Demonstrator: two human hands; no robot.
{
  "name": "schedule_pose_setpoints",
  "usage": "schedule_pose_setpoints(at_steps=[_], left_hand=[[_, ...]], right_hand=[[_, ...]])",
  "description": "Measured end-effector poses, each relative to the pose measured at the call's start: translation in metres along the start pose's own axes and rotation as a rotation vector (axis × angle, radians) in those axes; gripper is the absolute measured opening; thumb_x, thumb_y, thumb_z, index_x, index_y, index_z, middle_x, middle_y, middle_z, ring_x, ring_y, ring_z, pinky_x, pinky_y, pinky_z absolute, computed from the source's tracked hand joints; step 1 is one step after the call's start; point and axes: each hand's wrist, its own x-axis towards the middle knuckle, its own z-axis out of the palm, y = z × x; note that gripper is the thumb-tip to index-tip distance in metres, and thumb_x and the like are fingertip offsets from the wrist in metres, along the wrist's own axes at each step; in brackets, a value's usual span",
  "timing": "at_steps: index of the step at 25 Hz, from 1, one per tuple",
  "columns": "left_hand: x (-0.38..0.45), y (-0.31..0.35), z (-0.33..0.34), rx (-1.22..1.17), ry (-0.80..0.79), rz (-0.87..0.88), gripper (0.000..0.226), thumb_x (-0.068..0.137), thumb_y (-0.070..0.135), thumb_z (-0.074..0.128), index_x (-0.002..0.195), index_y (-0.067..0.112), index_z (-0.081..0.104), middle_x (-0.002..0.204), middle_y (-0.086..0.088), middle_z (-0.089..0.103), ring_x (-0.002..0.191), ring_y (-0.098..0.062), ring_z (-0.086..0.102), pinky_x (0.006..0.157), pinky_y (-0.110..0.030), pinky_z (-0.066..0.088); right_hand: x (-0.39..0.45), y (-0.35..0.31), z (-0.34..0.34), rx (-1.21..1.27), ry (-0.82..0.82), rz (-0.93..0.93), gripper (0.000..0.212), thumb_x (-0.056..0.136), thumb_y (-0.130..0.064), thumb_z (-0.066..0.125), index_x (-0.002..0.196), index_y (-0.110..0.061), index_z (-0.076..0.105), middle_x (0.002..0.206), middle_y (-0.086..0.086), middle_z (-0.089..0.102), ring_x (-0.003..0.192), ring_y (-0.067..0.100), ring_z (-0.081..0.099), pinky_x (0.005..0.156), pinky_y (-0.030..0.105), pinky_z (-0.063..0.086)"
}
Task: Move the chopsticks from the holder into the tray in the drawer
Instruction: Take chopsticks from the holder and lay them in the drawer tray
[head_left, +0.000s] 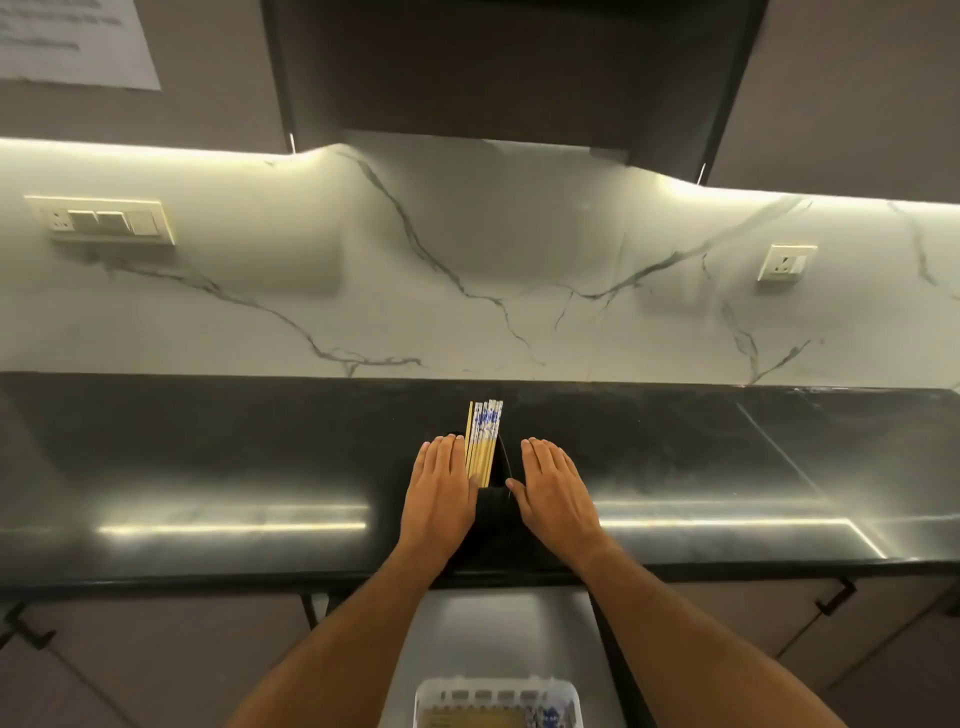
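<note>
Black countertop, marble wall | chopsticks upright in dark holder | left hand, right hand flat, fingers together, flanking, empty | step: pre-grasp | next: gather bundle, lower to white tray in open drawer

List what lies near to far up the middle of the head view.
White tray in the open drawer → countertop front edge → black holder → chopsticks → marble backsplash → dark hood.
</note>
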Motion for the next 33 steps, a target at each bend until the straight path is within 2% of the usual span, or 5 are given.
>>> schedule_pose_setpoints(at_steps=[13,19,23,29,33], left_hand=[[0.12,-0.024,0.099,-0.302,-0.013,-0.315,0.027,0.1,0.033,0.056,0.117,0.014,0.064,0.11,0.001,0.066,0.099,-0.013,0.06,0.093,-0.029,0.05],[0.141,-0.035,0.117,-0.394,-0.172,-0.407,0.022,0.1,0.029,0.06,0.09,0.011,0.068,0.085,-0.002,0.069,0.075,-0.017,0.064,0.073,-0.039,0.056],[0.143,-0.037,0.117,-0.442,-0.192,-0.417,0.02,0.098,0.027,0.065,0.087,0.012,0.07,0.078,0.001,0.07,0.067,-0.012,0.063,0.064,-0.031,0.052],[0.14,-0.035,0.109,-0.485,-0.144,-0.405,0.014,0.096,0.023,0.069,0.087,0.014,0.073,0.076,0.005,0.07,0.06,-0.001,0.055,0.054,-0.01,0.035],[0.137,-0.03,0.101,-0.498,-0.082,-0.446,0.018,0.096,0.023,0.07,0.082,0.011,0.073,0.071,0.004,0.069,0.06,-0.006,0.061,0.057,-0.02,0.048]], right_hand=[[0.143,0.035,0.094,0.591,-0.136,0.425,0.055,0.097,-0.032,0.066,0.143,-0.008,0.05,0.129,0.005,0.062,0.121,0.019,0.056,0.103,0.03,0.045],[0.164,0.032,0.125,0.862,-0.088,0.593,0.031,0.082,-0.019,0.084,0.109,-0.01,0.072,0.094,-0.003,0.076,0.086,0.007,0.071,0.077,0.019,0.056],[0.168,0.027,0.129,0.91,-0.072,0.653,0.017,0.081,-0.012,0.084,0.097,-0.011,0.077,0.085,-0.001,0.077,0.08,0.009,0.072,0.074,0.024,0.059],[0.169,0.027,0.128,0.914,-0.068,0.721,0.012,0.082,-0.008,0.082,0.093,-0.007,0.078,0.077,-0.003,0.074,0.067,0.002,0.066,0.056,0.01,0.049],[0.169,0.024,0.12,0.953,-0.007,0.729,0.016,0.081,-0.005,0.083,0.096,-0.008,0.079,0.081,0.0,0.077,0.075,0.01,0.074,0.072,0.029,0.063]])
